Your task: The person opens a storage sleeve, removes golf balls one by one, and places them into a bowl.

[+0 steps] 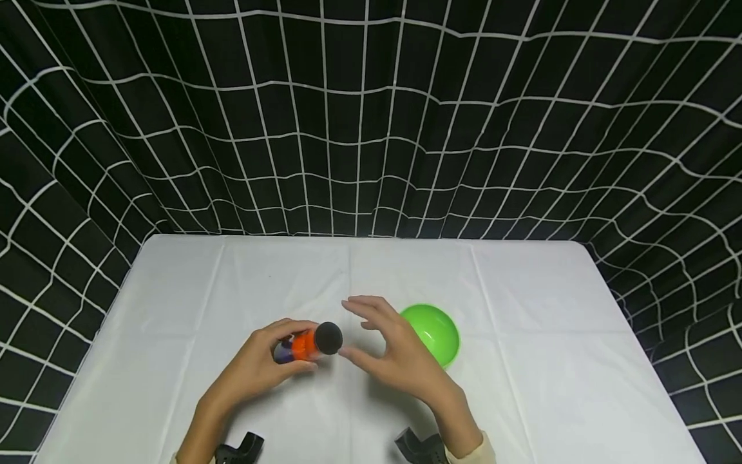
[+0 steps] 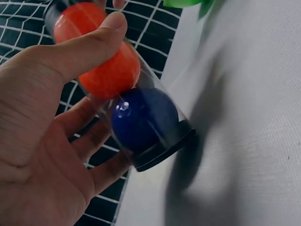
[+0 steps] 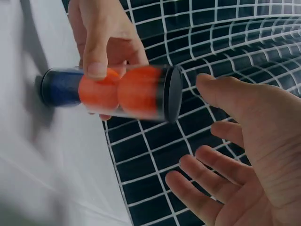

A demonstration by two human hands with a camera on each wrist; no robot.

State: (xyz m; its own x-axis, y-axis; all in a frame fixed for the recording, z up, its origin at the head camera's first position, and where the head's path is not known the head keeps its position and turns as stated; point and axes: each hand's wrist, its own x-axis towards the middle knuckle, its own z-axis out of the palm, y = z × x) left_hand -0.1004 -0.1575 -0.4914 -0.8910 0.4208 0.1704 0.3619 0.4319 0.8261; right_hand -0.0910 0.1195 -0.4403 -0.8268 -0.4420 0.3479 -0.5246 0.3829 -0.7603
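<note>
The clear plastic tube (image 1: 306, 343) is held just above the white tablecloth (image 1: 522, 386), near the front middle of the table. It holds two orange balls (image 3: 120, 92) and one blue ball (image 2: 143, 117) stacked along its length. Its long axis runs roughly left to right in the head view, tilted so that the black lid (image 1: 328, 338) faces right and slightly up, toward the other hand, while the black base cap (image 2: 164, 153) by the blue ball points down to the left, close to the cloth.

The left hand (image 1: 261, 361) grips the tube around its middle, with the thumb (image 2: 89, 47) pressed across the orange balls and the fingers curled under the far side of the tube. The forearm comes in from the near left edge.

The right hand (image 1: 394, 351) hovers just beside the lidded end, not touching it. Its fingers (image 3: 207, 169) are spread and lightly bent, palm turned toward the lid, holding nothing. It is the hand nearer the lid, and the lid lies straight left of its fingertips along the tube's axis.

Just beyond the right hand, to the right, a green bowl (image 1: 437, 332) sits on the cloth, open side up. A black curtain with a white grid (image 1: 371, 129) hangs behind and around the table.
</note>
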